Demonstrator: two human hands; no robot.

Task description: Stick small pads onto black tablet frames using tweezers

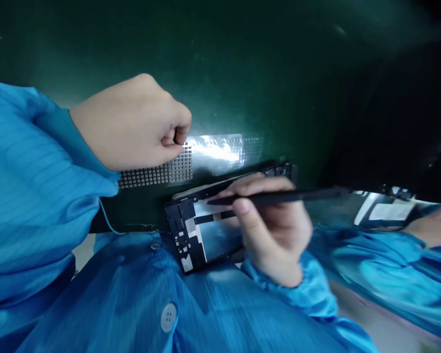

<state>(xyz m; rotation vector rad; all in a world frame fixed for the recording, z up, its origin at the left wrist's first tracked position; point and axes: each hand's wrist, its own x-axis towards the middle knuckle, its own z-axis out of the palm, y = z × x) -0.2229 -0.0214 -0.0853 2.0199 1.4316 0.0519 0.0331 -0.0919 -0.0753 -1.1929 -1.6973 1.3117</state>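
Note:
My left hand is closed in a pinch above a clear sheet that carries rows of small grey squares. Its fingertips meet at the upper edge of those squares, and what is between them is too small to make out. A dark, slender, pointed tool is held like a pen in my right hand. The tool's tip reaches over an opened phone-like device with a black frame, pale inner areas and a black strip across it. The right hand hides part of the device.
The work surface is dark green and glossy. At the right, another person's hand and blue sleeve are near a second device. A thin cord hangs from my left cuff, and my blue coat borders the near edge.

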